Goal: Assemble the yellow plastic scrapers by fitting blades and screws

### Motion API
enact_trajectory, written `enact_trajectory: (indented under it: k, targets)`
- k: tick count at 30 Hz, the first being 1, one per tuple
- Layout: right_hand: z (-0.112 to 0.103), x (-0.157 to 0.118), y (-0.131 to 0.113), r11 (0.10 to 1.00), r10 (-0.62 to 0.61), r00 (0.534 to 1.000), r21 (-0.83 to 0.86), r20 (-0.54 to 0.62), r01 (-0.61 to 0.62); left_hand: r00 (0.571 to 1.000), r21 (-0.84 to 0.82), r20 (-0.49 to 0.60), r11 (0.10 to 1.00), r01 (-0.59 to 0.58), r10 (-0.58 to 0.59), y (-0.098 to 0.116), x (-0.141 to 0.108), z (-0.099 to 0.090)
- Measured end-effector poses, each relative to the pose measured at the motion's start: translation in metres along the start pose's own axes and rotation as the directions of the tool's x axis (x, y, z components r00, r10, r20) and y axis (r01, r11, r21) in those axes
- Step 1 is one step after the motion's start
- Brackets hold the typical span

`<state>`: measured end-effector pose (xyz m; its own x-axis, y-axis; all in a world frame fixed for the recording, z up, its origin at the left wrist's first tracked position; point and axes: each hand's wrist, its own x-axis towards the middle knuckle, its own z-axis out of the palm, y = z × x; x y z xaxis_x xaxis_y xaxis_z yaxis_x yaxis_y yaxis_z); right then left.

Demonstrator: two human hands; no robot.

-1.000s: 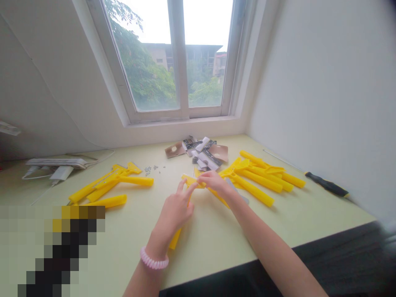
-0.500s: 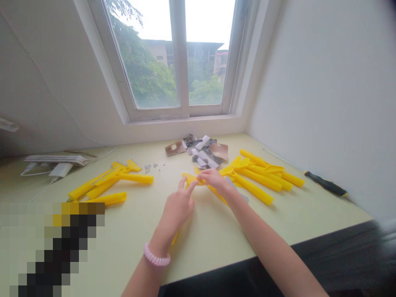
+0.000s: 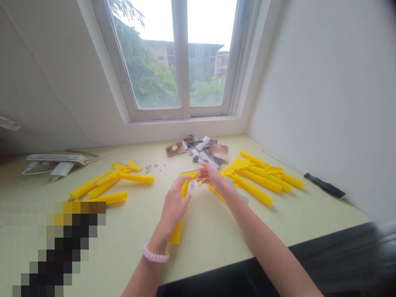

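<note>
A yellow plastic scraper (image 3: pixel 176 232) with a tube-shaped handle is in my left hand (image 3: pixel 176 200). My fingers are wrapped round it near its head, and the handle's end sticks out below my wrist. My right hand (image 3: pixel 212 175) is beside the right end of the scraper's head, its fingers bent and apart. I cannot tell whether its fingertips touch the head. A small pale piece shows below the head, too blurred to name. Several more yellow scrapers (image 3: pixel 253 187) lie close to the right of my right hand.
Another group of yellow scrapers (image 3: pixel 108 179) lies left, near small loose screws (image 3: pixel 148 168). Torn cardboard packaging (image 3: pixel 206 152) lies at the back. A long black-handled screwdriver (image 3: pixel 324 185) rests at the right. A power strip (image 3: pixel 57 160) with cables is at the far left.
My left hand has turned the scraper, so its handle shows more below the wrist. My right fingers have drawn back from the head and spread a little.
</note>
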<state>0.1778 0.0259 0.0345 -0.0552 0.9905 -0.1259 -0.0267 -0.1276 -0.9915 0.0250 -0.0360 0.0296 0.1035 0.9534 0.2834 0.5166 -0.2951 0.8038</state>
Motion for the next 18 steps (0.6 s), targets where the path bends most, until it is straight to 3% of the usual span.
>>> enact_trajectory:
  k: [2,4,7,9,11,15,18]
  targets:
    - [0.005,0.009,0.001,0.991,-0.068,0.998,-0.116,-0.019,0.065,0.985,-0.294,-0.029,0.943,0.153,-0.169,0.000,0.005,-0.005]
    - [0.015,0.021,0.003,0.928,-0.165,0.986,-0.338,-0.005,0.153,0.954,-0.595,0.031,0.762,0.256,-0.297,-0.002,0.012,-0.012]
    - [0.038,0.045,0.005,0.832,-0.235,0.970,-0.503,0.063,0.234,0.944,-0.897,0.104,0.381,0.225,-0.313,-0.008,0.020,-0.023]
    - [0.057,0.060,0.005,0.763,-0.284,0.953,-0.578,0.103,0.290,0.945,-0.962,0.083,0.223,0.159,-0.315,-0.013,0.023,-0.029]
    - [0.075,0.073,0.004,0.686,-0.331,0.934,-0.644,0.136,0.338,0.945,-0.980,0.042,0.171,0.102,-0.325,-0.017,0.024,-0.031]
    - [0.102,0.090,0.007,0.556,-0.384,0.892,-0.713,0.236,0.428,0.936,-0.983,-0.061,0.186,0.004,-0.346,-0.027,0.025,-0.032]
    - [0.113,0.098,0.014,0.486,-0.402,0.884,-0.763,0.238,0.427,0.927,-0.981,-0.103,0.192,-0.035,-0.360,-0.033,0.027,-0.034]
